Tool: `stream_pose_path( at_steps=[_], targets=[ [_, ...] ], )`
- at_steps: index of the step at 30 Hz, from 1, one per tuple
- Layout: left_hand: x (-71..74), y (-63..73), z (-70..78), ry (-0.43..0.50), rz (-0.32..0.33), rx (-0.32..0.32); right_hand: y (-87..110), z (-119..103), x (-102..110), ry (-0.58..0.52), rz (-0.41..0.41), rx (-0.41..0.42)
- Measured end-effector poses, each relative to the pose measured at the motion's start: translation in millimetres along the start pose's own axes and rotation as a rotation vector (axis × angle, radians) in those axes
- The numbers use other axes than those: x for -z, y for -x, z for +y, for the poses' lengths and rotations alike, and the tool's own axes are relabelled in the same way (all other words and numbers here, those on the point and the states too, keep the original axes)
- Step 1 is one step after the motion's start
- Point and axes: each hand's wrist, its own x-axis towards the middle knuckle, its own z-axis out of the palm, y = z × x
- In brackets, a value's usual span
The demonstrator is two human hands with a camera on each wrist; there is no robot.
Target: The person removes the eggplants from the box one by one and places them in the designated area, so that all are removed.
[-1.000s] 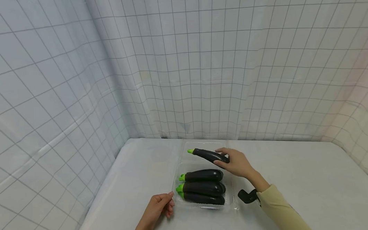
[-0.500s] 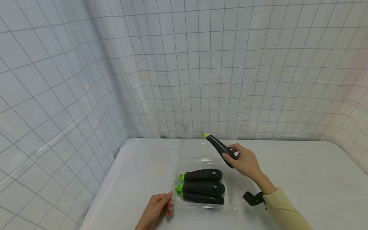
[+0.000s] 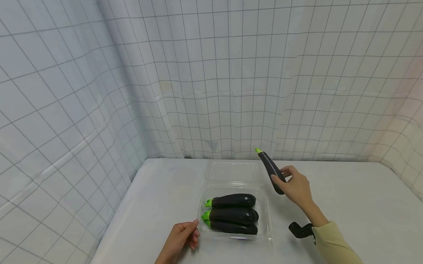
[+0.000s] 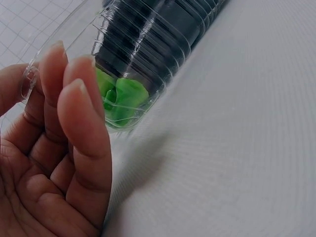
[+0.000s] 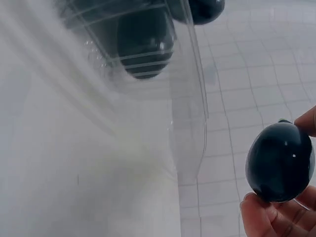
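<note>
My right hand (image 3: 298, 188) grips a dark eggplant (image 3: 269, 165) near its thick end, raised beyond the right side of a clear plastic clamshell box (image 3: 268, 224). Its green stem points up and away, toward the back wall. In the right wrist view the rounded end of this eggplant (image 5: 280, 163) sits between thumb and fingers. Several more eggplants (image 3: 234, 215) lie side by side in the box, green stems to the left. My left hand (image 3: 179, 240) pinches the box's left rim near the front corner; the left wrist view shows thumb and finger on that plastic edge (image 4: 30, 81).
The box's clear lid (image 3: 233, 171) lies folded back toward the rear of the white table (image 3: 344, 204). White sheeting with a grid (image 3: 216, 88) hangs behind and on both sides. A black wrist device (image 3: 300, 230) is strapped below the right hand.
My right hand has carried the eggplant rightward, away from above the box and lid. The eggplant has turned from nearly level to steeply slanted. The left hand stays at the rim.
</note>
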Motion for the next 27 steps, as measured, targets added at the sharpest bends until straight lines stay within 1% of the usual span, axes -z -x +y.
stream_pose_path(
  at_steps=[2,7,11,17,27],
  targets=[
    [-0.1,0.0,0.4,-0.002,0.000,0.000,0.8,4.5,1.8,0.016,0.008,-0.021],
    [-0.1,-0.1,0.4,-0.007,0.004,0.006,3.7,13.0,7.8,0.063,-0.020,-0.077],
    [-0.3,-0.3,0.6,-0.009,0.008,0.011,7.2,19.4,11.9,0.102,-0.047,-0.107],
    [-0.7,0.4,1.2,-0.007,0.012,0.015,12.2,27.2,14.5,0.162,-0.062,-0.141],
    [-0.8,0.4,1.1,-0.003,0.013,0.024,20.0,30.5,12.8,0.177,-0.130,-0.214]
  ],
)
